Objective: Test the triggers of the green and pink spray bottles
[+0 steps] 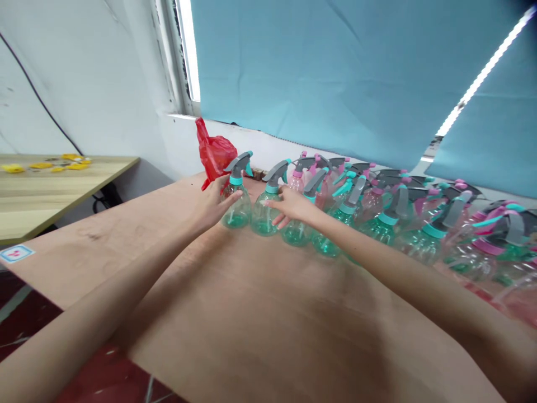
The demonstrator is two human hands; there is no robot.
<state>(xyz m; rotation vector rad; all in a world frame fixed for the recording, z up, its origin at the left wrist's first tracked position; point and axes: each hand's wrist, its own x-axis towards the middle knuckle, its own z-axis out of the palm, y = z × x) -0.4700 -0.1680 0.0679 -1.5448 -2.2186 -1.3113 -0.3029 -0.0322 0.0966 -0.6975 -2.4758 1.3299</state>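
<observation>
Blue sheet (pixel 335 73) spans the far side of the room, with bright light showing through gaps at its left edge and to the right. White wall (pixel 84 67) fills the left, crossed by a dark cable (pixel 37 89). Below that, a side table (pixel 62 196) carries small yellow pieces (pixel 41 165). Dark red floor (pixel 96 375) shows at the lower left.

Seen from the head, the main table (pixel 235 313) has a smooth tan top, with a sticker (pixel 17 253) at its left corner. Green spray bottles stand upright in a front row along the far part of the table, running off to the right; pink bottles (pixel 297 182) stand among those behind. A red bag (pixel 216 154) sits just behind the row's left end.

The left hand (pixel 216 204) is partly open at the end bottle (pixel 237 218), thumb across its front and fingers toward its left side below the teal collar. The right hand (pixel 293 206) is loosely curled at the right side of the second bottle (pixel 263 224), thumb pointing across it, in front of the third bottle (pixel 296 236). Whether either hand grips firmly, I cannot tell.
</observation>
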